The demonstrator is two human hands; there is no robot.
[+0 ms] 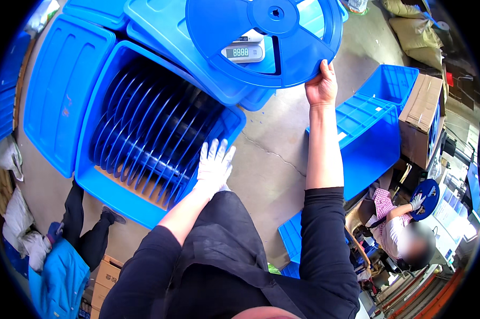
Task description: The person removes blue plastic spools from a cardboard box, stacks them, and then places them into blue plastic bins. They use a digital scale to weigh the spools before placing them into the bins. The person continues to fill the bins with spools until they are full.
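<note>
Bare right hand [323, 89] is grasping the blue reel [266, 21] at its rim; reel is sitting over the pale-blue lids [163, 40], scale [245, 52] showing through a cutout. Gloved left hand [213, 167] is grasping nothing, fingers extending over the edge of the blue bin [120, 199] holding racked discs [144, 130].

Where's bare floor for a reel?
Bare floor lies between the reel bin and the blue crates at right. Crowded: the bin, lined with blue reels, and the blue lid under the scale and the large reel in the right hand.
</note>
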